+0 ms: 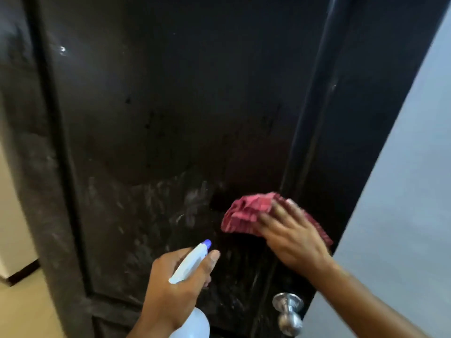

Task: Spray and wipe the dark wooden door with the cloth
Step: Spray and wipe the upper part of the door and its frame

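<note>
The dark wooden door (pixel 170 113) fills most of the view, with pale smeary streaks across its lower panel. My right hand (pixel 292 237) presses a crumpled red cloth (pixel 246 213) flat against the door, near the panel's right edge, fingers spread. My left hand (pixel 180 284) grips a white spray bottle (pixel 192 301) by its neck, lower and to the left. The bottle's blue nozzle (pixel 208 243) points at the door.
A silver door knob (pixel 288 311) sticks out at the door's lower right, just under my right forearm. A pale grey wall (pixel 402 179) runs along the right. A light floor and dark skirting (pixel 19 272) show at the lower left.
</note>
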